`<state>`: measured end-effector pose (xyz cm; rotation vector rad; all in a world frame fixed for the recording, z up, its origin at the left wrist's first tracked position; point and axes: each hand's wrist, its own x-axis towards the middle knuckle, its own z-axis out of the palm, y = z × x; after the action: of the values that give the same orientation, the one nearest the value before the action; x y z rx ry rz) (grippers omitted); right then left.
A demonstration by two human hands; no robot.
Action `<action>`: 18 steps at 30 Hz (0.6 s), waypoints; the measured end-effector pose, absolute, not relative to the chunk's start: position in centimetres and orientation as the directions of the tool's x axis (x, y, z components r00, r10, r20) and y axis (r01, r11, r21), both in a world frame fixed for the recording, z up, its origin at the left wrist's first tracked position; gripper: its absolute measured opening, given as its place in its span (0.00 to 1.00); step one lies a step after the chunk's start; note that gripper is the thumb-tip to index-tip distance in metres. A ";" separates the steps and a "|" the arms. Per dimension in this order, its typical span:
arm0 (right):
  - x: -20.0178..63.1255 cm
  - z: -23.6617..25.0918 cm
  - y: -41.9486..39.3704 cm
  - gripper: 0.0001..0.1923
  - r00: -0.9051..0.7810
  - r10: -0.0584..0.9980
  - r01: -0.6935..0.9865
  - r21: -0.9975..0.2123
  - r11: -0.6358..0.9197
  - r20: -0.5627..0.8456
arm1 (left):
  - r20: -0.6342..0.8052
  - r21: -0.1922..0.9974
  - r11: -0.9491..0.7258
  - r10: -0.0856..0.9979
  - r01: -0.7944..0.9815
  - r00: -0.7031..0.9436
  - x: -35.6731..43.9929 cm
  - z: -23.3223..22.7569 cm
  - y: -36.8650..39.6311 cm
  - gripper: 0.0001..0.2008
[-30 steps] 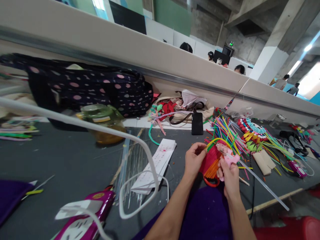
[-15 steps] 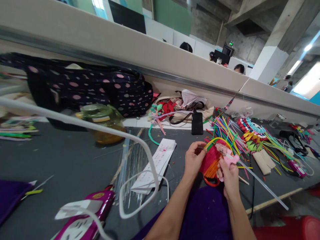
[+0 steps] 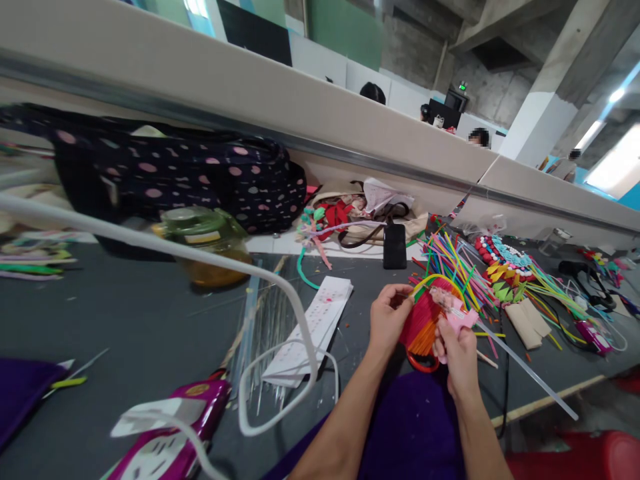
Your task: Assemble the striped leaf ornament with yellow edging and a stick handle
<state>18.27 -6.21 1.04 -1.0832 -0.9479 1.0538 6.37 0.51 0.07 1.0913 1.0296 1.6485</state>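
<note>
My left hand (image 3: 390,317) is closed in a pinch on the end of a bent yellow pipe cleaner (image 3: 440,277), which arches away to the right. In my right hand (image 3: 457,347) is a pink hot glue gun (image 3: 456,313), its nozzle pointing up and left toward the arch. A long translucent glue stick (image 3: 530,372) juts from its back, down to the right. Between and beneath my hands lie packed red and orange pipe cleaners (image 3: 423,340). Red scissor-like handles (image 3: 423,364) show below them, partly hidden.
Loose coloured pipe cleaners (image 3: 457,263) are heaped just beyond my hands. A black phone (image 3: 395,247), folded white paper (image 3: 320,320) and clear glue sticks (image 3: 267,333) lie to the left. A white cable (image 3: 295,300) loops near a purple power strip (image 3: 175,433). A green-lidded jug (image 3: 205,247) stands behind.
</note>
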 end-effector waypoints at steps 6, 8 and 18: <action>18.4 0.6 -6.4 0.21 0.227 0.972 -0.205 -0.973 0.102 0.054 | 0.211 0.936 -0.266 0.948 -0.232 -0.237 6.4 0.2 0.4 0.06; 18.4 0.5 -6.4 0.21 0.233 0.971 -0.202 -0.974 0.099 0.050 | 0.210 0.935 -0.266 0.948 -0.235 -0.239 6.4 0.2 0.4 0.06; 18.5 0.0 -6.6 0.22 0.223 0.974 -0.193 -0.977 0.089 0.044 | 0.215 0.938 -0.267 0.949 -0.221 -0.231 6.3 0.3 0.4 0.06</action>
<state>18.51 -6.57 -0.01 -1.1089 -0.9340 1.0894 6.26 0.37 0.29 1.0860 1.0342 1.6520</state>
